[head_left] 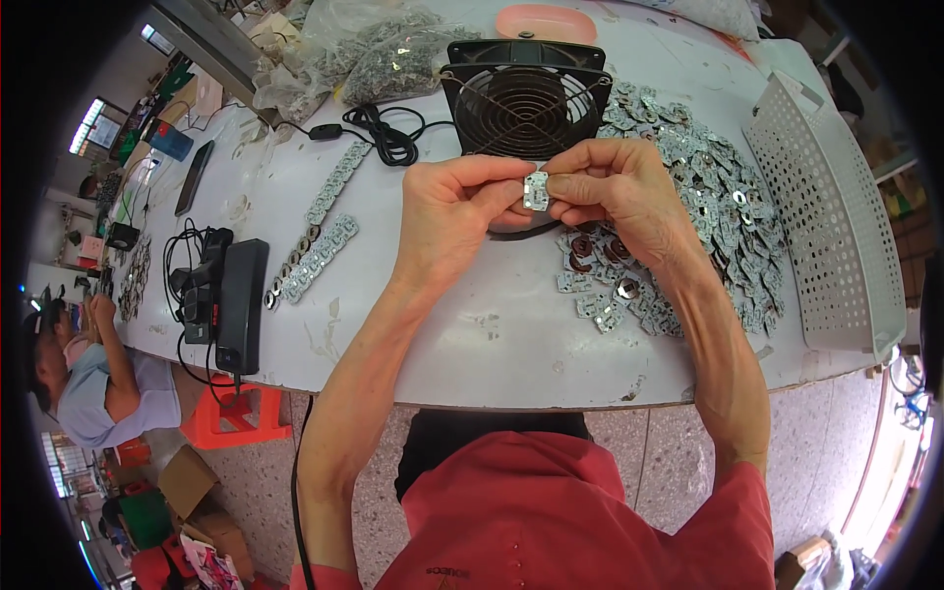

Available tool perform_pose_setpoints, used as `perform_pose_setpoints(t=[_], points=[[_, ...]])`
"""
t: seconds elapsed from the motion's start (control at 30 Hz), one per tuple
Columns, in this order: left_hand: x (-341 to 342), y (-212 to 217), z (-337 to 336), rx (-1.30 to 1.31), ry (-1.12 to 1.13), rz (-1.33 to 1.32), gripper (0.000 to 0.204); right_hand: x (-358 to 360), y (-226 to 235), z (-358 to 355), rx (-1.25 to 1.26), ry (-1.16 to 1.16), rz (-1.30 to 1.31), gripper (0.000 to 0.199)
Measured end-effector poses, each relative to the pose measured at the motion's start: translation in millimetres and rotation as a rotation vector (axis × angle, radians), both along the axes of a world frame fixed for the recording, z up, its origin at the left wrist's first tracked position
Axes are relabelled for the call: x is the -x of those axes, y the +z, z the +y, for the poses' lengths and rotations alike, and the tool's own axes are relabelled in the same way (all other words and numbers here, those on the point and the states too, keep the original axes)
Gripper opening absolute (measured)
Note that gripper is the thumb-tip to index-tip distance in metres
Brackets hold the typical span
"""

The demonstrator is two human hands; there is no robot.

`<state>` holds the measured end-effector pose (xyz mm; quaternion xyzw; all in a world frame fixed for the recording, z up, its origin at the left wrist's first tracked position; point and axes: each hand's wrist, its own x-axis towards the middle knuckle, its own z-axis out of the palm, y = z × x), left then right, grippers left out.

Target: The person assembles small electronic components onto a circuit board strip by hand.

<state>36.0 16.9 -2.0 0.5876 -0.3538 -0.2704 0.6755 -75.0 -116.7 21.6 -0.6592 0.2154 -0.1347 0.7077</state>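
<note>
A small silvery metal plate (536, 193) with holes and cut-outs is held up between my two hands, just in front of the black fan. My left hand (447, 216) pinches its left side with thumb and fingertips. On the right edge, my right hand (629, 197) grips the same plate between thumb and bent fingers. Under and beyond my right wrist spreads a large pile of similar metal plates (733, 211). Some brown round pieces (580, 258) lie among the nearest ones. To the left, similar plates stand packed in two slanting rows (320, 258).
A black fan (521, 108) stands beyond my hands, its cable (388, 138) coiled to the left. A white perforated basket (836, 216) borders the pile. Plastic bags of parts (393, 64) and a pink tray (546, 22) lie behind. Left are a black power strip (242, 305) and a seated person (103, 383).
</note>
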Motion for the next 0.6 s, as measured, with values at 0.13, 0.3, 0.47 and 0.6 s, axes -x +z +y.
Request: perform_pose_setpoints(t=[0.13, 0.3, 0.47, 0.6], points=[[-2.7, -4.0, -3.3, -0.028, 0.001, -0.001, 0.016, -0.9, -4.0, -0.7, -0.002, -0.013, 0.018, 0.013], [-5.7, -7.4, -5.0, -0.040, -0.006, 0.025, 0.015, -1.9, -6.0, -0.5, -0.003, -0.024, 0.042, 0.013], [-5.4, -7.5, -6.1, -0.039, 0.000, 0.014, 0.015, -2.9, -8.5, -1.7, -0.004, -0.037, 0.036, 0.013], [-6.3, -8.6, -8.0, -0.038, 0.004, 0.032, 0.015, -3.5, -9.1, -1.5, -0.014, -0.063, 0.020, 0.013]])
